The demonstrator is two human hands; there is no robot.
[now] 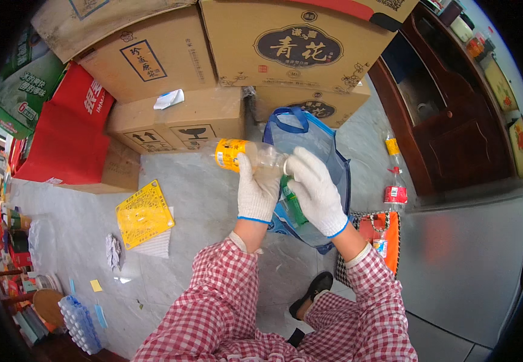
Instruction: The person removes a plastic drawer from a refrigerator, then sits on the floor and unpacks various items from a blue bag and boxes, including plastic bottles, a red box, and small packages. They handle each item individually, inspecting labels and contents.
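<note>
My left hand [257, 192], in a white knitted glove, grips a clear plastic bottle [261, 154] with a yellow label, its neck pointing right. At the neck are the fingers of my gloved right hand [311, 185], curled around the white cap or ring. Beneath both hands stands a translucent blue-edged bag [341, 172] with blue handles. A green plastic bottle [294, 206] lies in it, partly hidden by my right hand.
Cardboard boxes [175, 115] are stacked ahead, with a red box [69, 131] at left. A yellow plastic basket [146, 215] lies on the tiled floor. At right are bottles, including one with a red label [396, 192], an orange-edged bag [395, 242] and a dark wooden cabinet [460, 135].
</note>
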